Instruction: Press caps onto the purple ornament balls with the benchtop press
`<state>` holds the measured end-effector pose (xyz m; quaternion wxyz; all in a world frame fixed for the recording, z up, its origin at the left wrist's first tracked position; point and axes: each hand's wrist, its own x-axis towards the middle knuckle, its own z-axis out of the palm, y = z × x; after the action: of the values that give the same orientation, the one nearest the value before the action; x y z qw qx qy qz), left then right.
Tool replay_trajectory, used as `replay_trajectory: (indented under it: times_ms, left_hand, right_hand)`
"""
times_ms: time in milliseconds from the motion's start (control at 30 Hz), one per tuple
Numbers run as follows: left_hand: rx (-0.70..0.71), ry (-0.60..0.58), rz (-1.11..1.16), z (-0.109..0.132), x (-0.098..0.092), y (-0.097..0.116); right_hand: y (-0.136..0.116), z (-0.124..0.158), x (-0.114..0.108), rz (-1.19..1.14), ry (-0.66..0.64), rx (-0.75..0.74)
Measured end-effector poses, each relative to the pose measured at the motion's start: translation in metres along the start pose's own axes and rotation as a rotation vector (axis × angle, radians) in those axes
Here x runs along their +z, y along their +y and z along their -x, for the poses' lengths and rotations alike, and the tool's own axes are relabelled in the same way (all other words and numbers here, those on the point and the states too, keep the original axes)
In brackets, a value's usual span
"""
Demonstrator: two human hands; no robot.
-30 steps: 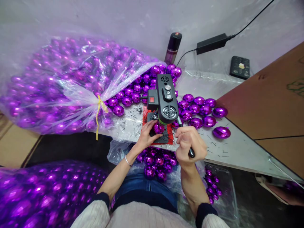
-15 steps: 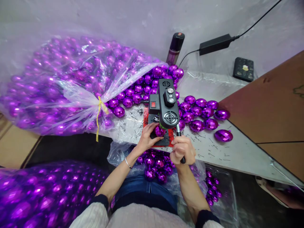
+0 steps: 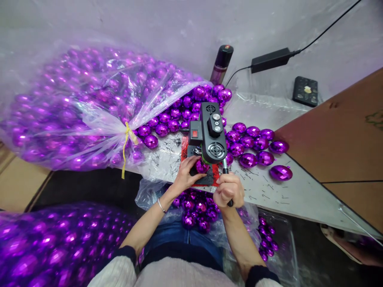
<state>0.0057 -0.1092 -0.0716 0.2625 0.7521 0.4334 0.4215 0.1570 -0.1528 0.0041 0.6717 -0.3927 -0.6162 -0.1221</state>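
Observation:
Under the head of a small black bench machine (image 3: 212, 129) with a red switch and round vents sits a purple faceted bauble (image 3: 202, 166). Thumb and fingers of my left hand (image 3: 188, 173) pinch that bauble from the left; the machine head hides its upper side. My right hand (image 3: 229, 189) is wrapped round the machine's lever handle (image 3: 225, 165), whose black end pokes out below the fist. The machine's base stands on a red mat (image 3: 215, 174). More baubles (image 3: 247, 159) lie to the right of the machine.
A large tied plastic bag of baubles (image 3: 89, 91) fills the left, with loose ones spilling behind the machine. A spray can (image 3: 222, 63), power adapter (image 3: 271, 60) and black case (image 3: 305, 91) are at the back. Cardboard (image 3: 338, 143) stands right; a plastic bag of baubles (image 3: 194, 207) sits at my lap.
Both hands keep their places on the bauble and the lever handle. The view has shifted very slightly; nothing else visibly differs.

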Motion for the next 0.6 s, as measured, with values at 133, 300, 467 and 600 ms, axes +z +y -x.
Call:
replay_trajectory:
  times_ms: [133, 300, 467, 600]
  left_hand:
    - [-0.001, -0.001, 0.001, 0.0, 0.001, -0.001]
    - [-0.005, 0.006, 0.007, -0.001, 0.003, -0.003]
    - [0.06, 0.026, 0.024, -0.002, 0.005, -0.007]
    - [0.122, 0.029, -0.012, -0.002, 0.004, -0.006]
  right_hand:
    - [0.0, 0.001, 0.007, -0.031, 0.063, 0.004]
    - [0.004, 0.009, 0.01, 0.019, 0.064, -0.025]
    - [0.0, 0.001, 0.008, -0.052, 0.065, 0.002]
    - [-0.015, -0.03, 0.0, -0.049, 0.006, 0.109]
